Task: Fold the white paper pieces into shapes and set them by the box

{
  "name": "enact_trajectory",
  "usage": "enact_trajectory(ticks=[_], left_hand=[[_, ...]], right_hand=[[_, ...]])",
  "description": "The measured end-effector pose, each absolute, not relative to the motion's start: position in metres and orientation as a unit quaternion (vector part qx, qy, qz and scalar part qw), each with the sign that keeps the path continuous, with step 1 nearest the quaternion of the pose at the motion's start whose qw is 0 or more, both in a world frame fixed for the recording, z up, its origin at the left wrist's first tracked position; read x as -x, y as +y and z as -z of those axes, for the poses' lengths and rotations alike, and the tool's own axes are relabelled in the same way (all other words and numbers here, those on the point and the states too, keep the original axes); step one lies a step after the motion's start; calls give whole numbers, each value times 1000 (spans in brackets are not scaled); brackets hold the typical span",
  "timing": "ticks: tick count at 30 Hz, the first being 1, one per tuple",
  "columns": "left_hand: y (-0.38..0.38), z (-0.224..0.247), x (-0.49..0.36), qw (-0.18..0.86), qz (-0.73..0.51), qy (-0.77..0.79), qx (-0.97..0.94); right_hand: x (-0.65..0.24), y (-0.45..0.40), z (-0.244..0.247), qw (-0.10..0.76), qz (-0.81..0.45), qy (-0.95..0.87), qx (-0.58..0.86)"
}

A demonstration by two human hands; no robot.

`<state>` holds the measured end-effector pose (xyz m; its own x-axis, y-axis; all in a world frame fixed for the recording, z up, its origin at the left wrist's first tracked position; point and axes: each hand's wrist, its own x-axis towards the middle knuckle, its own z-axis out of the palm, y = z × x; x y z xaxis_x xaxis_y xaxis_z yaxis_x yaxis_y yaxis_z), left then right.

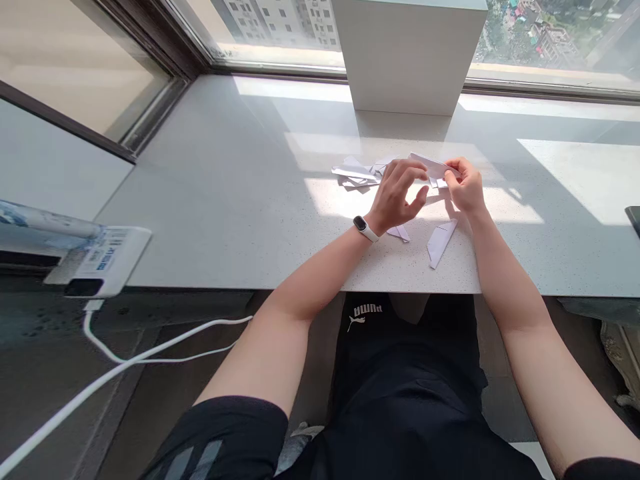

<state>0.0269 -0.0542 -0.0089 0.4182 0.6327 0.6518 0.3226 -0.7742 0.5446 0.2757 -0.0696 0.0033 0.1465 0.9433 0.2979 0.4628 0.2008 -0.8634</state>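
My right hand (pixel 465 185) pinches the right end of a folded white paper piece (pixel 429 164) above the counter. My left hand (pixel 400 193), with a white-banded watch on its wrist, is just left of that piece, its fingers curved and apart with nothing between thumb and fingers. Beyond my left hand lies a loose pile of folded white papers (pixel 355 172). Nearer the counter's front edge rest a folded strip (pixel 441 244) and a smaller folded piece (pixel 400 232), the latter partly hidden by my left wrist.
The white counter (pixel 225 200) runs below the windows. A large pale box-like block (pixel 407 60) stands at the back. At the left edge sits a white device (pixel 113 260) with a cable (pixel 150 351). A dark object (pixel 634 219) lies far right.
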Motion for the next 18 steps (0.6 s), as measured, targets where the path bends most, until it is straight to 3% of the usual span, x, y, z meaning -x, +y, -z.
enact_trajectory(ticks=[5, 11, 18], left_hand=[[-28, 13, -13, 306, -539, 323, -715], [-35, 11, -18, 508, -444, 273, -686], [-41, 1, -18, 620, -379, 258, -636]], right_hand=[[-276, -64, 6, 494, -298, -628, 522], [-262, -77, -2, 457, -371, -677, 442], [-257, -76, 0, 471, -383, -677, 417]])
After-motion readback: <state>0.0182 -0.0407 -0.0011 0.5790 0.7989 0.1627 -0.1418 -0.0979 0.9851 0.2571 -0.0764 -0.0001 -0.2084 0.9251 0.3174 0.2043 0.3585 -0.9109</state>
